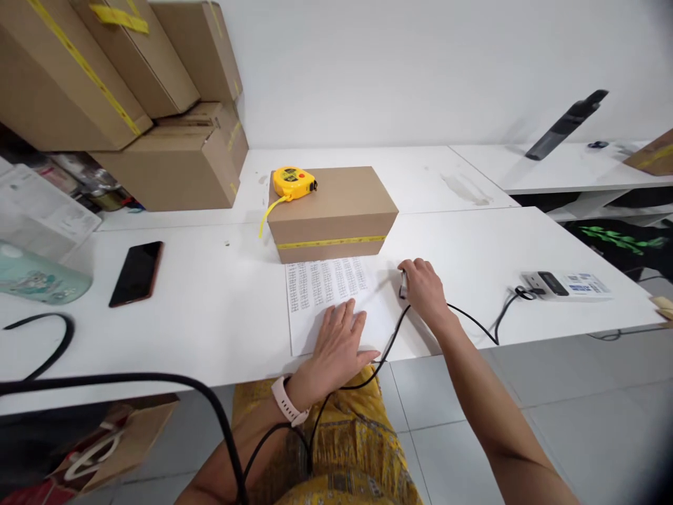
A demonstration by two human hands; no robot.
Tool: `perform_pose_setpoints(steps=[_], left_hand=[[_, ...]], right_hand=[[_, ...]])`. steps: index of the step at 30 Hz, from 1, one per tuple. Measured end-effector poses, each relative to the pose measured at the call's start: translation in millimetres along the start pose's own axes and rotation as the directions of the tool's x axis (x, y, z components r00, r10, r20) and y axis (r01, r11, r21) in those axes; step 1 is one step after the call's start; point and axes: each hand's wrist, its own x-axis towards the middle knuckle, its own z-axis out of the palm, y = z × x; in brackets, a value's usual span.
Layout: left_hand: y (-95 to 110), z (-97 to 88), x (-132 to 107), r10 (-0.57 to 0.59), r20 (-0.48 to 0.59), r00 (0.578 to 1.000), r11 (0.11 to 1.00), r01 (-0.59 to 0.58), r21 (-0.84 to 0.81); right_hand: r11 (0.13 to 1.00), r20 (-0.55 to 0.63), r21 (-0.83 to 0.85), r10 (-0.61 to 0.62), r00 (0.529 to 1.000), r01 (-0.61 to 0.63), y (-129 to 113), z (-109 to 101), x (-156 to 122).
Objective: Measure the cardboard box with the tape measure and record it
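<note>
My left hand (341, 340) lies flat with its fingers out on a white sheet (305, 337) printed with columns of small text. The sheet's far edge meets a brown cardboard box (336, 200). To the right of the sheet, my right hand (425, 287) is closed around a small grey, metallic-looking object (403, 285). Most of that object is hidden by the fingers, so its kind cannot be made out. On top of the box sits a yellow tape measure (292, 184), its yellow tape hanging over the left side.
Several cardboard boxes (168, 165) are stacked at the back left. A phone (137, 273) and a teal bottle (45, 273) lie on the left. A black cable (476, 319) runs past my right hand to a power bank (552, 284). A dark bottle (565, 126) stands back right.
</note>
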Motion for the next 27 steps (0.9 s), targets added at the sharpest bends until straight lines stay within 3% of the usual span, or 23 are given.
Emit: perform_pose_setpoints(steps=[2, 4, 5, 7, 9, 11, 15, 17, 20, 23, 25, 27], left_hand=[[-15, -16.9, 5, -0.014, -0.088, 0.996, 0.998, 0.008, -0.063], [-36, -43.0, 17, -0.040, -0.309, 0.950, 0.995, 0.007, -0.104], [-48, -58.9, 26, -0.048, -0.440, 0.897, 0.993, -0.004, -0.116], [-74, -93.3, 47, -0.102, -0.661, 0.743, 0.992, 0.022, -0.128], [-99, -125.5, 73, -0.235, -0.746, 0.623, 0.972, 0.132, -0.196], [-119, -150.2, 100, -0.330, -0.685, 0.650, 0.944, 0.205, -0.260], [-144, -172.5, 144, -0.460, -0.391, 0.797, 0.877, 0.340, -0.340], [-149, -174.4, 152, -0.503, -0.300, 0.811, 0.850, 0.401, -0.341], [-142, -173.6, 148, -0.475, -0.361, 0.803, 0.867, 0.356, -0.349], [-121, -172.9, 136, -0.308, -0.462, 0.832, 0.898, 0.095, -0.429], [-105, -173.4, 129, -0.203, -0.508, 0.837, 0.880, -0.072, -0.470], [-91, -174.9, 125, -0.132, -0.541, 0.830, 0.862, -0.173, -0.476]], right_hand=[[0.991, 0.074, -0.134, 0.004, 0.997, 0.006, 5, 3, 1], [0.983, 0.100, -0.179, -0.018, 0.995, 0.035, 5, 6, 2], [0.982, 0.101, -0.182, -0.026, 0.995, 0.044, 4, 6, 2], [0.987, 0.074, -0.158, -0.027, 0.997, 0.039, 1, 1, 4], [0.996, -0.009, -0.087, -0.011, 1.000, 0.010, -4, -9, 8], [1.000, -0.138, 0.018, 0.016, 0.990, -0.014, -10, -22, 14], [0.971, -0.317, 0.239, 0.050, 0.947, 0.029, -23, -46, 25], [0.939, -0.362, 0.335, 0.055, 0.931, 0.075, -31, -56, 29], [0.851, -0.394, 0.510, 0.100, 0.913, 0.127, -46, -71, 37], [0.617, -0.223, 0.782, 0.144, 0.964, 0.089, -70, -91, 54], [0.395, -0.006, 0.918, 0.091, 0.996, -0.030, -90, -106, 71], [0.226, 0.176, 0.959, -0.003, 0.984, -0.171, -108, -118, 87]])
